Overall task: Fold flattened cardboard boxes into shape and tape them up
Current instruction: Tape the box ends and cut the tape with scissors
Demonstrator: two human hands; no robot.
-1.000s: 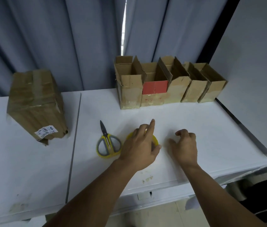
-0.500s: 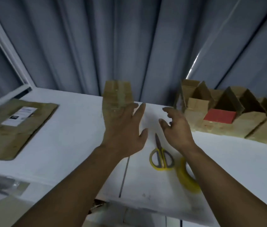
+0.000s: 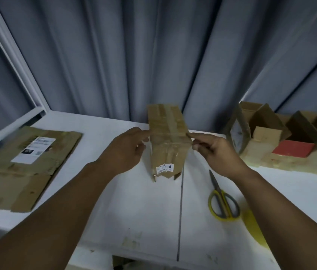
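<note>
Nearest, yellow tape roll (image 3: 254, 228), half hidden under right forearm (image 3: 282, 211), beside yellow-handled scissors (image 3: 223, 203). Centre: taped brown cardboard box (image 3: 166, 133), upright on white table (image 3: 134, 201); left hand (image 3: 122, 151) and right hand (image 3: 218, 152) touch its sides, grip unclear.
</note>
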